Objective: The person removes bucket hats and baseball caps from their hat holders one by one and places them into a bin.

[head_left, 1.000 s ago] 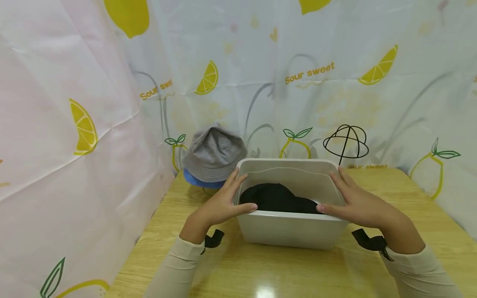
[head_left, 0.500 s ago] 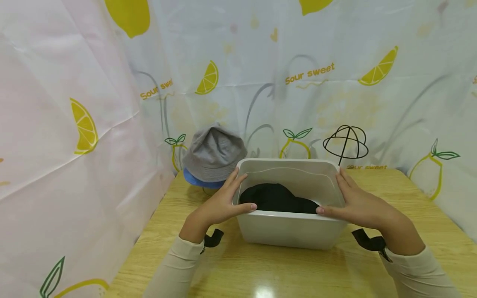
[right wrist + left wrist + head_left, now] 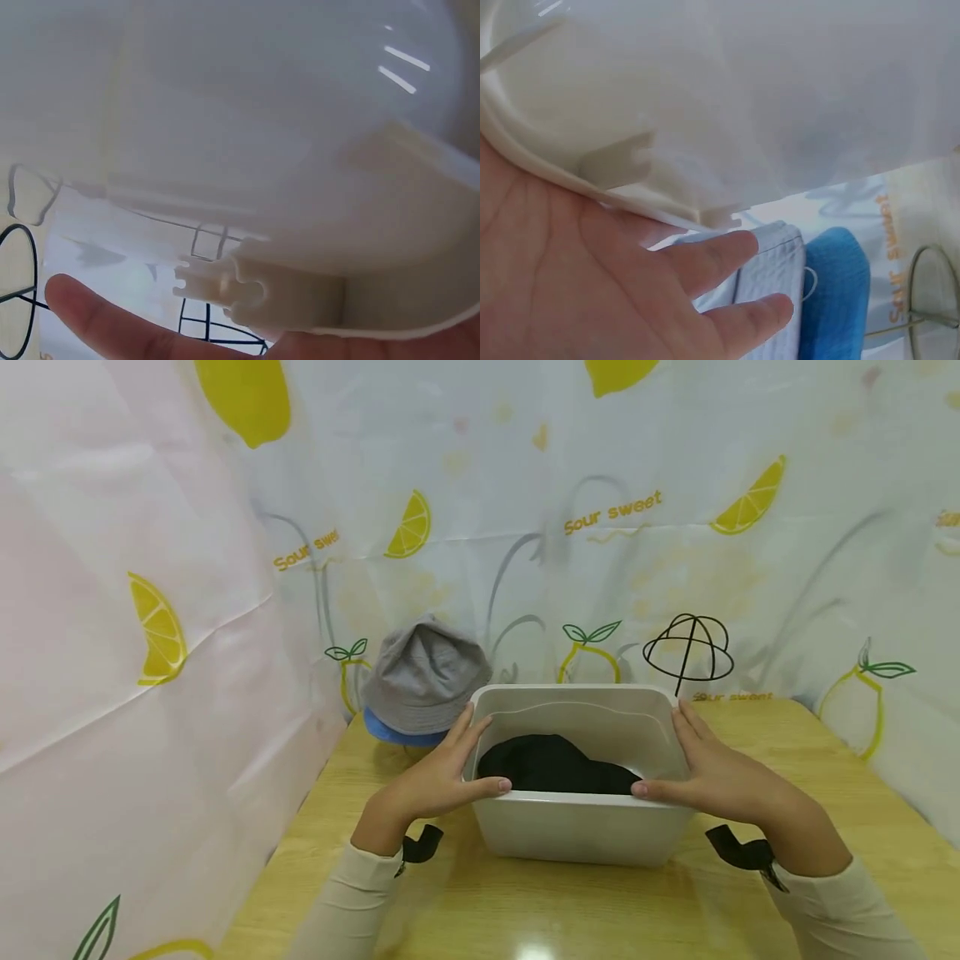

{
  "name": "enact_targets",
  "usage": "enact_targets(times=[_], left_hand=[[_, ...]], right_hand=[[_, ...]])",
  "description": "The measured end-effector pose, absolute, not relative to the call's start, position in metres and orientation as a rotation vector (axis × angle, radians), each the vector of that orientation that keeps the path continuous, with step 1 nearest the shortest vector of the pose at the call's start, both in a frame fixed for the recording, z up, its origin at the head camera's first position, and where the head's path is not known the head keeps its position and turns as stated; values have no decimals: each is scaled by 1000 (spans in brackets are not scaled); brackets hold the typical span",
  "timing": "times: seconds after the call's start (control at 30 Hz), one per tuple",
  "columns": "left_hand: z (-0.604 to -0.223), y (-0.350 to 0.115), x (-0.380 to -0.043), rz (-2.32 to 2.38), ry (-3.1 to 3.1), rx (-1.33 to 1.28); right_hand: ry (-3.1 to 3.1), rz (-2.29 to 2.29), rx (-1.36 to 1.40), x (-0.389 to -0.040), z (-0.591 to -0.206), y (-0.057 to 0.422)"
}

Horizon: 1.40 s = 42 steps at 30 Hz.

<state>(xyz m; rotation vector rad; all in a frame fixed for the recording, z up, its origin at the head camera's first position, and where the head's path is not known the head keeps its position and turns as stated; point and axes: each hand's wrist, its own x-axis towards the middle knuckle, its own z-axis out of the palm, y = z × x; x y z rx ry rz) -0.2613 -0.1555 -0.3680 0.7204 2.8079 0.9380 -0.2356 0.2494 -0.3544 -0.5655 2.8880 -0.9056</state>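
Note:
A white plastic bin (image 3: 577, 827) stands on the table, its top facing me. Inside lies black cloth headwear (image 3: 555, 764), rounded at the left and flatter at the right, like a cap. My left hand (image 3: 442, 777) holds the bin's left front corner, thumb over the front rim and fingers along the left side. At the opposite corner my right hand (image 3: 720, 777) grips in the same way. In the left wrist view the left palm lies against the bin's rim (image 3: 570, 184); the right wrist view shows one right finger (image 3: 112, 319) stretched out below the rim.
Behind the bin at the left, a grey bucket hat (image 3: 427, 677) sits over a blue hat (image 3: 397, 731) on a stand. A black wire hat stand (image 3: 688, 652) rises at the back right. A lemon-print curtain (image 3: 480, 468) hangs behind the wooden table (image 3: 795, 760).
The right fingers have shifted slightly outward along the bin's right rim. The head view has turned a little. Bin, headwear and left hand look otherwise unmoved.

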Motion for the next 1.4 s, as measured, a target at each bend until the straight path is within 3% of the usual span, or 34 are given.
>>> enact_targets(times=[0.33, 0.8, 1.4], left_hand=[[-355, -159, -265, 653, 2913, 812], [-322, -192, -308, 235, 3319, 819], [-297, -206, -348, -40, 3592, 629]], right_hand=[[2901, -847, -557, -236, -353, 250], [2909, -858, -564, -237, -353, 250], [2920, -842, -554, -238, -355, 249]])
